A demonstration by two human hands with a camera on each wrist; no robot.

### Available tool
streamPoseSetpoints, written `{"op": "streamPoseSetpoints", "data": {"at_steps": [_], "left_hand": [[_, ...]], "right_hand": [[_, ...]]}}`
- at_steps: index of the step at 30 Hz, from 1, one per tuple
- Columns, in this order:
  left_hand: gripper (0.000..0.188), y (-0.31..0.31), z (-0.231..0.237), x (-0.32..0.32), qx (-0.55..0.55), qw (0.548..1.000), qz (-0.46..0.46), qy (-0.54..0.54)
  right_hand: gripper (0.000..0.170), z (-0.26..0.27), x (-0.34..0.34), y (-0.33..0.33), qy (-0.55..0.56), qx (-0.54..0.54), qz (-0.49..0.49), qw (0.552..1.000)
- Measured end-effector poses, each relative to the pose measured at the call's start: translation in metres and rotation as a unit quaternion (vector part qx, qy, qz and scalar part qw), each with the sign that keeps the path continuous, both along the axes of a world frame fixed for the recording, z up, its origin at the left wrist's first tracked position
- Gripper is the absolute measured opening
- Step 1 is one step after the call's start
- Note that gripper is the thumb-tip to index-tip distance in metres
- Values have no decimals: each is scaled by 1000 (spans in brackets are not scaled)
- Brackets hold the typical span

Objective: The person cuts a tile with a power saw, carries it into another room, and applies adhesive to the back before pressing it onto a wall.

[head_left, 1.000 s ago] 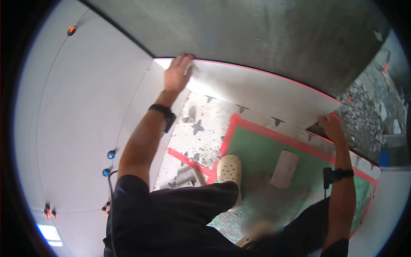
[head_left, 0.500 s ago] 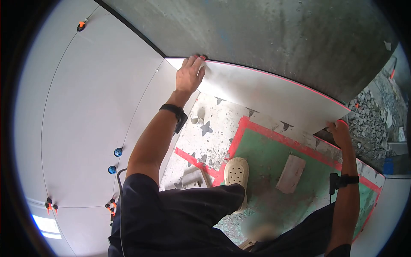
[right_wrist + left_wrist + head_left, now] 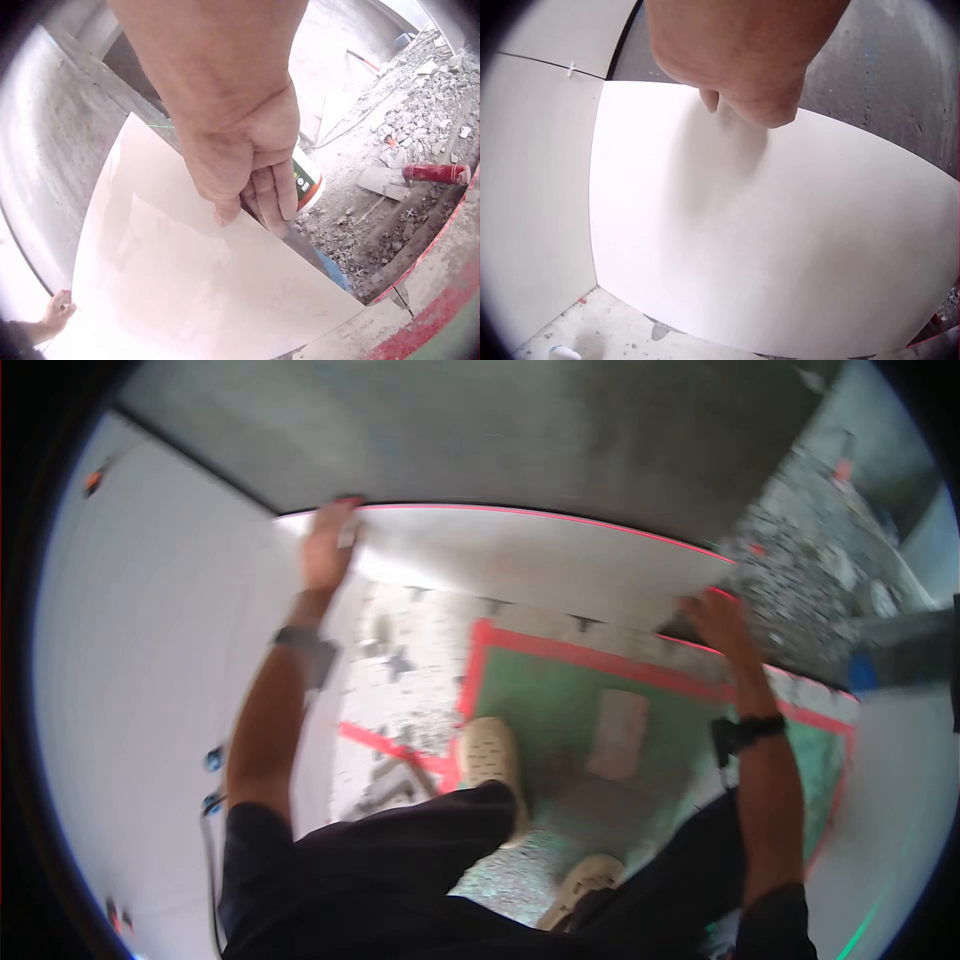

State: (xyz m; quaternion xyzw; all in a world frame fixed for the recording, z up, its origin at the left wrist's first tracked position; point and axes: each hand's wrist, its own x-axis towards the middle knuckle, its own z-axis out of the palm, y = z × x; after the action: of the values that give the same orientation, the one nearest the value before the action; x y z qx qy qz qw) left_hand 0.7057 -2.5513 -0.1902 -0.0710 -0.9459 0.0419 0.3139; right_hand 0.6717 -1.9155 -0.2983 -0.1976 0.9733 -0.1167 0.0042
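Observation:
A long white tile (image 3: 540, 555) stands on edge along the foot of the dark grey wall (image 3: 520, 440), a red line running along its top edge. My left hand (image 3: 328, 550) grips that top edge near the left corner, fingertips over the edge and thumb on the front face. At the tile's right end, my right hand (image 3: 720, 622) holds the side edge. The right wrist view shows its thumb (image 3: 226, 211) on the front face, the fingers reaching around behind. A white bucket (image 3: 309, 180) with a green and red label is partly hidden behind this hand.
Large pale wall tiles (image 3: 150, 650) with clips rise on the left. Rubble (image 3: 409, 124) and a red-handled trowel (image 3: 435, 174) lie beyond the right end. A flat block (image 3: 618, 732) rests on the green floor sheet (image 3: 540, 690), near my cream clogs (image 3: 488, 755).
The head view swings right, then left, so the scene ends farther left in the frame. Both hands keep their places on the white tile, which shows no clear shift.

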Motion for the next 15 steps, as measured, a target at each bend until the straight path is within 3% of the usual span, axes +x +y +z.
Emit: {"op": "streamPoseSetpoints", "data": {"at_steps": [1, 3, 5, 15], "left_hand": [[38, -1, 0, -2, -29, 1000, 10, 4], [35, 15, 7, 2, -41, 998, 49, 6], [34, 36, 23, 10, -17, 997, 63, -39], [35, 33, 19, 8, -54, 995, 76, -32]], "right_hand": [[39, 29, 2, -14, -91, -4, -54, 994], [42, 16, 5, -13, 19, -197, 28, 980], [45, 40, 10, -18, -54, -94, -19, 994], [47, 22, 1, -16, -63, -116, -21, 991]]}}
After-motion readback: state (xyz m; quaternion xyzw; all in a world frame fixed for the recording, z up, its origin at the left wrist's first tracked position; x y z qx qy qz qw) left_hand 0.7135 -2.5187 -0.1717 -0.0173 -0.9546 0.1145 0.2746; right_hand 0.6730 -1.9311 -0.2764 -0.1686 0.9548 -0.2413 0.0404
